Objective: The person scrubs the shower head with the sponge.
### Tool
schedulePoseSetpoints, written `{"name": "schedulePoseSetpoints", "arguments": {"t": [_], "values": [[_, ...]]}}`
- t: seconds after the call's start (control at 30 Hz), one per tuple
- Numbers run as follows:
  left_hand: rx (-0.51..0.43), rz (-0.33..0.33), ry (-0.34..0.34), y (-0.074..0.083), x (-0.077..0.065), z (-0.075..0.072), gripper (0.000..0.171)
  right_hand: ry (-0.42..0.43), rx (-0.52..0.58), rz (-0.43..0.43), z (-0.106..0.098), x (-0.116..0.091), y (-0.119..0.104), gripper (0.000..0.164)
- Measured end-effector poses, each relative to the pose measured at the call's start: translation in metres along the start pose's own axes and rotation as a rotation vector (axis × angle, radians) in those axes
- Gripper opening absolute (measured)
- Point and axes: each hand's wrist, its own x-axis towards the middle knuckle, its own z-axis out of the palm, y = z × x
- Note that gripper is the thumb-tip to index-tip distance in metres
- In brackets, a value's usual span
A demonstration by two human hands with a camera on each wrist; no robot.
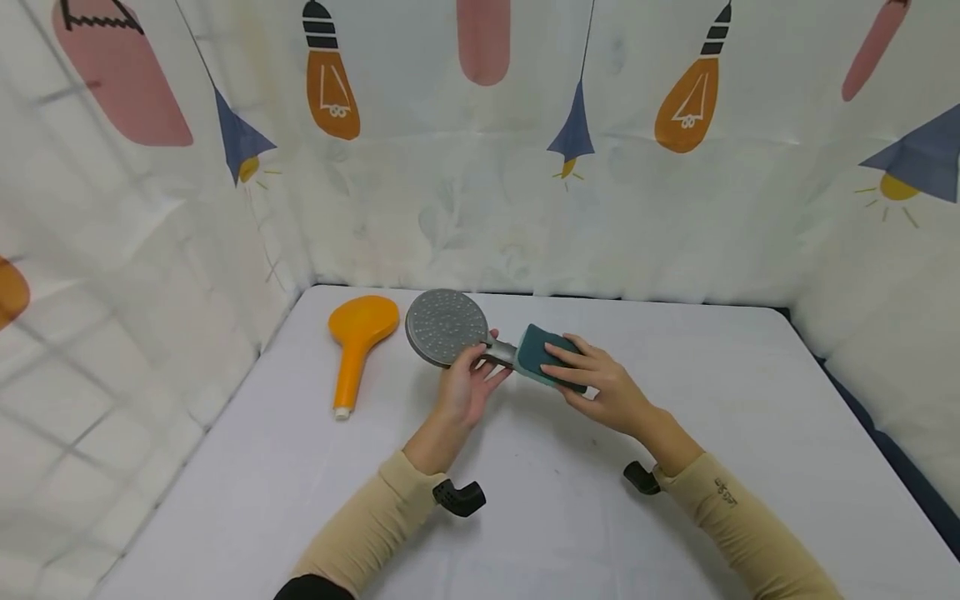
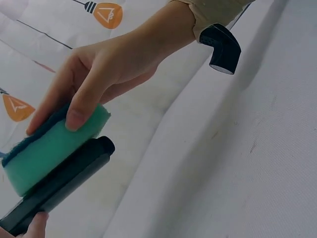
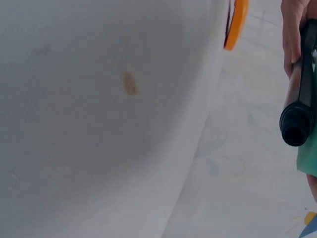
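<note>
A grey hand-held shower head (image 1: 446,327) is held above the table, its round nozzle face toward the head camera. My left hand (image 1: 463,392) grips it at the neck, thumb across the handle. My right hand (image 1: 611,387) holds a green sponge (image 1: 543,354) with a darker scouring layer, thumb on one side and fingers on the other. In the left wrist view, the sponge (image 2: 54,153) lies along the dark handle (image 2: 64,183). The right wrist view shows the handle's hollow end (image 3: 295,131) beside the sponge (image 3: 308,156).
An orange shower head (image 1: 360,333) with a white connector end lies on the white table (image 1: 525,517), left of my hands. Printed curtains (image 1: 450,200) rise behind the table and at both sides. Each sleeve carries a black wrist device (image 1: 459,497).
</note>
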Motion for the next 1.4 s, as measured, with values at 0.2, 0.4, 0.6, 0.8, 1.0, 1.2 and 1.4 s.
{"name": "schedulePoseSetpoints", "arguments": {"t": [0.2, 0.4, 0.6, 0.8, 1.0, 1.2, 1.4], "values": [[-0.041, 0.016, -0.026, 0.007, -0.001, -0.007, 0.054, -0.02, 0.041, -0.048, -0.007, -0.002, -0.001, 0.04], [-0.088, 0.031, 0.012, 0.016, 0.001, -0.013, 0.049, 0.074, 0.141, 0.031, -0.017, -0.014, 0.006, 0.06], [-0.02, 0.024, -0.012, 0.017, 0.001, -0.016, 0.062, 0.094, 0.153, 0.009, -0.017, -0.015, 0.008, 0.041], [0.076, 0.039, -0.055, 0.018, 0.002, -0.019, 0.061, 0.104, 0.166, 0.065, -0.017, -0.016, 0.007, 0.057], [0.105, 0.043, -0.047, 0.02, 0.004, -0.02, 0.056, 0.097, 0.209, 0.109, -0.013, -0.017, 0.003, 0.059], [0.077, 0.038, -0.056, 0.019, 0.006, -0.022, 0.061, 0.09, 0.229, 0.137, -0.011, -0.015, 0.0, 0.057], [0.052, 0.056, -0.053, 0.02, 0.008, -0.022, 0.062, 0.088, 0.23, 0.151, -0.011, -0.016, 0.002, 0.056]]}}
